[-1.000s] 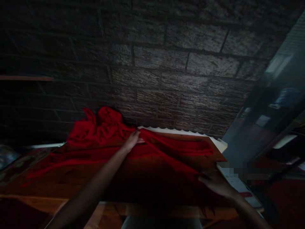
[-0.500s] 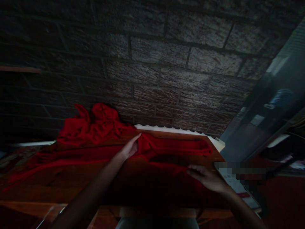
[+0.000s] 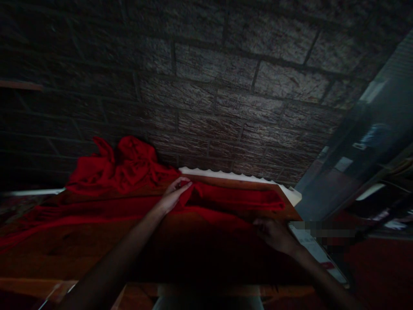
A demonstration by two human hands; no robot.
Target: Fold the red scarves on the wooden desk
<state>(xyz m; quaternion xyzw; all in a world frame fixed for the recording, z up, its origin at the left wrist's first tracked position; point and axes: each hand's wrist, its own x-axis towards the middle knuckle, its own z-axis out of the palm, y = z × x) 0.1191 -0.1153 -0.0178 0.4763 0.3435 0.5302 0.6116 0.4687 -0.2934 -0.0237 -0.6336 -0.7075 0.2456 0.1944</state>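
A long red scarf (image 3: 119, 207) with a fringed left end stretches across the wooden table (image 3: 80, 247). Its right part is folded into a narrow band towards the wall. My left hand (image 3: 172, 196) pinches the fold in the middle, thumb and fingers closed on the cloth. Over at the right, my right hand (image 3: 277, 237) has its fingers curled at the near edge of the scarf and seems to grip it; deep shadow hides the fingertips. A crumpled heap of red cloth (image 3: 119, 165) lies at the back left, against the wall.
Behind the table rises a dark block wall (image 3: 209, 99), with a white scalloped strip (image 3: 226, 173) along its foot. A pale flat sheet or board (image 3: 318, 252) lies off the right edge. A grey door or panel (image 3: 342, 146) stands at the right.
The fingers of my right hand have curled in at the scarf's edge. My left hand has shifted its hold on the fold, and the cloth beside it is bunched differently.
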